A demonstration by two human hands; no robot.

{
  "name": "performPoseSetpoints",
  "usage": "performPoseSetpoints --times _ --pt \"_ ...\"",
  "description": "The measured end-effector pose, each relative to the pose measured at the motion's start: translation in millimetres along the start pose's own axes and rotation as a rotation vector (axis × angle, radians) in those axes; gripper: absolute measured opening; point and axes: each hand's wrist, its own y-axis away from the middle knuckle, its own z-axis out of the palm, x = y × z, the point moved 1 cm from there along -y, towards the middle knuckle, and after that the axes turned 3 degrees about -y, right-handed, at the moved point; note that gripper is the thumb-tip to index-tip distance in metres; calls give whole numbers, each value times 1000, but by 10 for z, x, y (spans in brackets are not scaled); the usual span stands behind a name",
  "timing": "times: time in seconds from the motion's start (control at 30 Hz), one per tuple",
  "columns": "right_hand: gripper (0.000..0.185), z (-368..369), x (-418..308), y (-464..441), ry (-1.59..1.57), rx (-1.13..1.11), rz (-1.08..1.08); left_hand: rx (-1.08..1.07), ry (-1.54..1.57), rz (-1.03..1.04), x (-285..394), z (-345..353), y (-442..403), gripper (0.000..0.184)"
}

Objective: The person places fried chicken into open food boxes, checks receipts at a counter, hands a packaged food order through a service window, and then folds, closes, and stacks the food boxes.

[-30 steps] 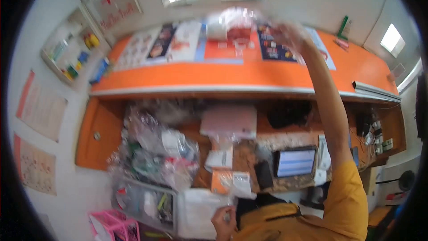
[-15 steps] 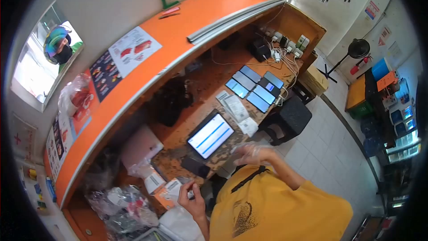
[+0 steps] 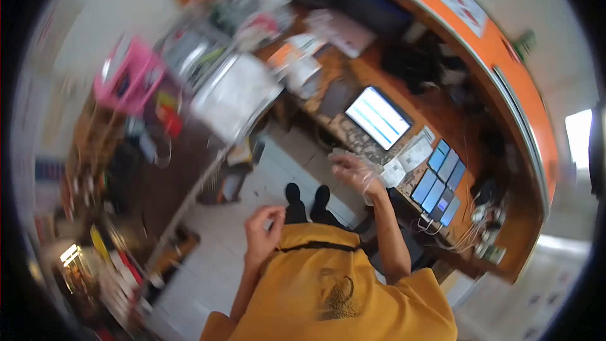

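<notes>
Fingers (image 3: 273, 211) on the left hand (image 3: 262, 233) curl in toward the thumb in a rounded loop; we cannot tell whether the tips meet or pinch anything. On the right hand (image 3: 357, 174), the fingers are loosely bent inside a clear plastic glove (image 3: 367, 184), and blur keeps us from telling whether they press together or grip something.

From that gloved hand we find the nearest device, a tablet (image 3: 379, 117), at about 12 to 1 o'clock, lying on the worn desk (image 3: 353, 79) with its screen lit in white and blue bands. Printed papers (image 3: 413, 153) lie at 2 o'clock from the same hand, and just past them, at 3 o'clock, we see a cluster of phones (image 3: 434, 194) set close together, several with lit screens. White cables (image 3: 470, 235) tangle at 5 o'clock from the phones.

At 10 o'clock from the tablet, we make out a dark flat object (image 3: 334, 96), with orange-and-white packets (image 3: 287, 57) farther along and crumpled plastic bags (image 3: 249, 12) beyond those. A pink basket (image 3: 131, 79) stands well apart, at 11 o'clock from the left hand. Dark shoes (image 3: 320, 197) show on the pale floor (image 3: 218, 233), at 2 o'clock from that hand.
</notes>
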Motion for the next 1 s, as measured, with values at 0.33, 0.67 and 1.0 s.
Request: performPoseSetpoints --times 0.33,0.67,1.0 --pt "36 3914 447 420 57 -761 265 920 -34 -410 -907 -1416 3351 12" --pt "34 8193 603 2573 399 -1281 143 1562 8 -673 -1930 -3161 6603 9" --pt "38 11534 433 2728 659 -1171 -30 1522 84 -445 -3555 -6385 7773 9"
